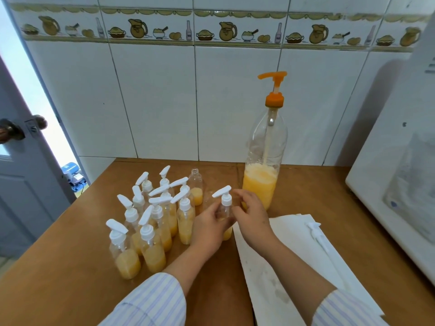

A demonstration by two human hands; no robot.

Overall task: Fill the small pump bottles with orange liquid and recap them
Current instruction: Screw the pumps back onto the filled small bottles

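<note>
Left hand (207,228) grips a small clear bottle (224,211) upright on the wooden surface (70,255); right hand (250,214) pinches its white pump cap (223,196). Orange liquid fills its base.

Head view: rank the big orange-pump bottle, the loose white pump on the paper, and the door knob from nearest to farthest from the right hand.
1. Big orange-pump bottle: just behind the right hand.
2. Loose white pump: to its right, lying on the white paper.
3. Door knob: far left, beyond the table edge.
</note>
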